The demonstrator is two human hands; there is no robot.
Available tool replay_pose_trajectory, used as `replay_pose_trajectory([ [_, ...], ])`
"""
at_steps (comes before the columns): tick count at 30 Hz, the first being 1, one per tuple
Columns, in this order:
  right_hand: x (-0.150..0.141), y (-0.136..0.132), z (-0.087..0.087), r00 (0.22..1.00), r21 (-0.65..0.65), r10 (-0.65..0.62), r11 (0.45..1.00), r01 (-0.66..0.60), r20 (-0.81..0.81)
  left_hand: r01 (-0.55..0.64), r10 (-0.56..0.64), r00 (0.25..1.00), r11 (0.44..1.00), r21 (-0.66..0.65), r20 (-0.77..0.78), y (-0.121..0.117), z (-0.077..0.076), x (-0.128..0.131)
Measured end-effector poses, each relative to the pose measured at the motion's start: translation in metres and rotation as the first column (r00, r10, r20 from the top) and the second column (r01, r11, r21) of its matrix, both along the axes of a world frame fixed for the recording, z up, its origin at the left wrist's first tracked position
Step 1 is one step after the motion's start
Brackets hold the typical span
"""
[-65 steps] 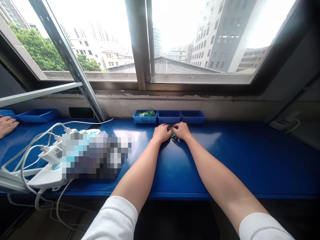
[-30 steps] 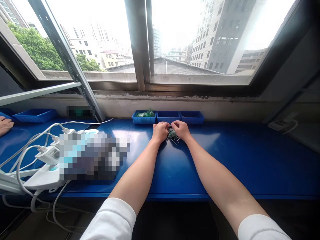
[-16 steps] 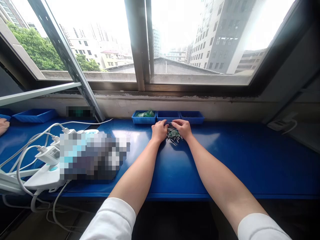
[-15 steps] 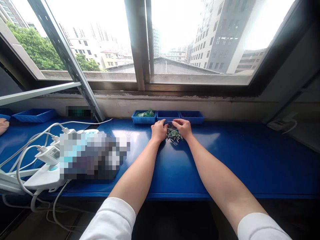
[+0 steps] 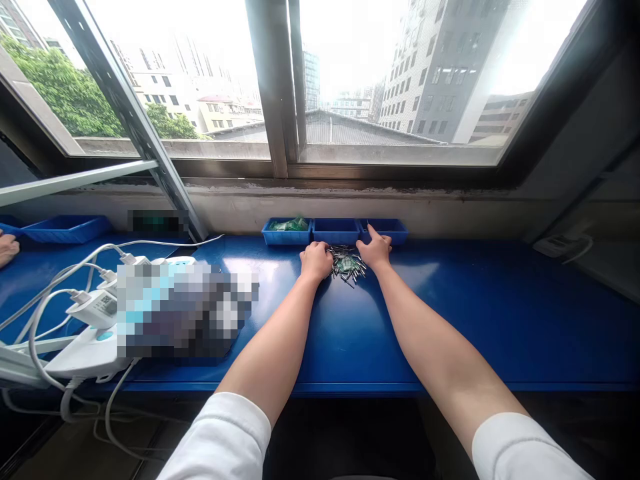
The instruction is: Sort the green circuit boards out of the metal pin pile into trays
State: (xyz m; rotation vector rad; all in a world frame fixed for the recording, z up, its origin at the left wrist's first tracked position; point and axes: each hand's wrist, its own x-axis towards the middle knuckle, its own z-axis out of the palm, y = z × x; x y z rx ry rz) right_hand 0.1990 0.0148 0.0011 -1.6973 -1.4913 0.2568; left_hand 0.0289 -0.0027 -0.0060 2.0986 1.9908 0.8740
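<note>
A loose pile of thin metal pins that look like blind rivets (image 5: 353, 273) lies on the blue tabletop, with green pieces (image 5: 345, 264) among them. My left hand (image 5: 317, 262) rests at the pile's left edge, fingers curled together; what they hold, if anything, is hidden. My right hand (image 5: 376, 249) is at the front of the right blue bin (image 5: 396, 231), its index finger reaching over the rim and its thumb apart from it. A thin light sliver shows by that fingertip, too small to name surely.
The middle blue bin (image 5: 335, 231) stands beside a left bin (image 5: 274, 236) holding green bagged pieces (image 5: 293, 225). On the left are a white power strip (image 5: 87, 350) with cables, a blurred-out object (image 5: 185, 310) and a metal shelf post (image 5: 133, 117). Another person's hand (image 5: 7, 248) shows at far left.
My right hand has moved from above the pile to the right bin, and its index finger has stretched out. My left hand stays by the pile. The view has shifted slightly.
</note>
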Motion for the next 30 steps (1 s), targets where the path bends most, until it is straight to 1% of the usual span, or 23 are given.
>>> replay_pose_trajectory([
  [4,-0.001,-0.001,0.001,1.0,-0.066,0.004,0.998,-0.002,0.021,0.028,-0.028,0.999,0.999,-0.025,-0.037,-0.001,0.0,0.0],
  [8,-0.004,-0.002,-0.001,0.998,-0.069,0.045,0.997,-0.043,0.039,0.036,-0.039,0.997,0.998,-0.049,-0.059,-0.002,0.0,0.001],
  [10,-0.005,-0.002,-0.003,0.998,-0.023,0.042,0.999,-0.041,0.052,0.037,-0.041,0.997,0.998,-0.059,-0.066,-0.002,0.001,0.001],
  [13,-0.007,-0.001,-0.005,0.996,0.107,0.023,0.994,-0.032,0.087,0.043,-0.047,0.996,0.997,-0.061,-0.071,-0.001,0.001,0.002],
  [15,-0.01,-0.001,-0.007,0.99,0.166,0.073,0.982,-0.093,0.123,0.05,-0.054,0.996,0.997,-0.054,-0.067,-0.001,0.0,0.002],
  [16,-0.011,-0.001,-0.008,0.981,0.17,0.124,0.974,-0.149,0.148,0.053,-0.056,0.996,0.997,-0.052,-0.063,-0.001,0.0,0.002],
  [17,-0.013,-0.002,-0.009,0.967,0.155,0.185,0.965,-0.213,0.177,0.057,-0.06,0.997,0.997,-0.052,-0.057,0.0,0.0,0.001],
  [19,-0.017,-0.002,-0.012,0.923,0.078,0.302,0.941,-0.329,0.24,0.063,-0.065,0.997,0.997,-0.051,-0.039,0.0,-0.001,0.001],
  [21,-0.02,-0.002,-0.015,0.881,-0.012,0.374,0.922,-0.387,0.291,0.069,-0.07,0.997,0.996,-0.052,-0.017,0.001,0.0,0.0],
  [24,-0.022,0.0,-0.017,0.849,-0.087,0.417,0.907,-0.412,0.323,0.072,-0.072,0.997,0.996,-0.052,0.0,0.001,0.0,0.0],
  [30,-0.02,0.003,-0.017,0.842,-0.048,0.437,0.894,-0.446,0.315,0.096,-0.096,0.995,0.994,-0.051,-0.006,0.001,0.0,0.0],
])
